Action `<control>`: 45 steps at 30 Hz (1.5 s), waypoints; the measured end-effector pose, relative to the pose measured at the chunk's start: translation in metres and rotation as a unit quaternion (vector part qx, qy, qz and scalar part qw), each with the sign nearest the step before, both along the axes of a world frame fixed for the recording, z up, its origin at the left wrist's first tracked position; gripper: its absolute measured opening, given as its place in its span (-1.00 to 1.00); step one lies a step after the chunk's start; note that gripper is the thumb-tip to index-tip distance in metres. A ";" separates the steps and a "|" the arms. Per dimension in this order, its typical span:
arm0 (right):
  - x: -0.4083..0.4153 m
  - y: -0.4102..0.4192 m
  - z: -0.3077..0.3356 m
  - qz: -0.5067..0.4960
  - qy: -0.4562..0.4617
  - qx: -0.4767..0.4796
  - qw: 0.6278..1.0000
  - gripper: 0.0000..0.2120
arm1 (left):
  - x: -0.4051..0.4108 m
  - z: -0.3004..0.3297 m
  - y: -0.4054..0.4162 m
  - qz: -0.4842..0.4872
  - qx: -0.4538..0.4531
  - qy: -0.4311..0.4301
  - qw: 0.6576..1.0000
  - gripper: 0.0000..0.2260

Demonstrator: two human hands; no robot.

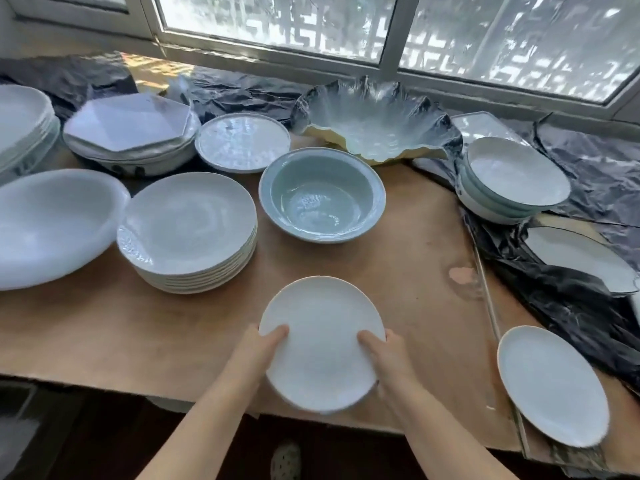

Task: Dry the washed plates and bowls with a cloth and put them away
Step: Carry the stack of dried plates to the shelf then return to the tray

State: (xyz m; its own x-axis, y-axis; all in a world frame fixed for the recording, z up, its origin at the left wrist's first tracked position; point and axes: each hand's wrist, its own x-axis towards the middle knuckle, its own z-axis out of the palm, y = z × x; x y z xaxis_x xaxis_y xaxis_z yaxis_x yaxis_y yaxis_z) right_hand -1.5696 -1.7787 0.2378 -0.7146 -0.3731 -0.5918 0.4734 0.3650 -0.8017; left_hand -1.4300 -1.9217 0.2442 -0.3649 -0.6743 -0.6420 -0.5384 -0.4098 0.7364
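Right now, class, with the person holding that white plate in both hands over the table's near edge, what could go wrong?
1. The held plate is gripped only at its rim by the left hand and right hand; part overhangs the table edge, so a slip might drop it.
2. The single plate lies near that edge beside the right arm; an elbow could knock it.

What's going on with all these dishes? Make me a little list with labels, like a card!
held: white plate, over the table's near edge
left hand: grips the plate's left rim, thumb on top
right hand: grips the plate's right rim, thumb on top
cloth: none in view
stack of plates: left of the held plate
blue-green bowl: middle of the table, nothing in it
single plate: at the right, near the table's edge
table: brown top
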 end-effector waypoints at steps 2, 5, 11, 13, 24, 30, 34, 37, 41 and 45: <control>-0.008 -0.015 -0.010 0.002 0.002 0.012 1.000 -0.90 | -0.010 -0.005 -0.015 0.006 0.011 -0.002 1.000 -0.66; -0.016 -0.033 -0.022 0.001 0.012 0.027 1.000 -0.89 | -0.019 -0.014 -0.034 0.012 0.018 -0.015 1.000 -0.63; -0.018 -0.050 -0.028 0.017 0.031 0.052 0.998 -0.87 | -0.025 -0.026 -0.053 0.005 0.014 -0.036 0.999 -0.65; -0.017 -0.052 -0.028 0.023 0.030 0.059 0.998 -0.86 | -0.025 -0.029 -0.056 0.002 0.014 -0.046 0.999 -0.63; -0.017 -0.052 -0.017 0.105 0.089 0.142 0.980 -0.74 | -0.018 -0.033 -0.067 -0.159 -0.106 -0.198 0.962 -0.52; -0.022 -0.050 -0.013 0.160 0.116 0.153 0.968 -0.80 | -0.017 -0.025 -0.068 -0.199 -0.133 -0.239 0.941 -0.46; -0.016 -0.043 -0.002 0.175 0.176 0.173 0.953 -0.75 | 0.001 -0.013 -0.049 -0.138 -0.190 -0.197 0.952 -0.63; -0.008 -0.038 0.009 0.225 0.358 0.221 0.879 -0.57 | 0.022 -0.003 -0.032 -0.102 -0.208 -0.185 0.955 -0.57; 0.021 -0.037 0.030 0.319 0.487 0.121 0.804 -0.59 | 0.067 0.013 0.001 -0.026 -0.242 -0.194 0.950 -0.55; 0.069 -0.037 0.044 0.457 0.540 0.042 0.705 -0.71 | 0.128 0.028 0.056 0.059 -0.297 -0.239 0.922 -0.61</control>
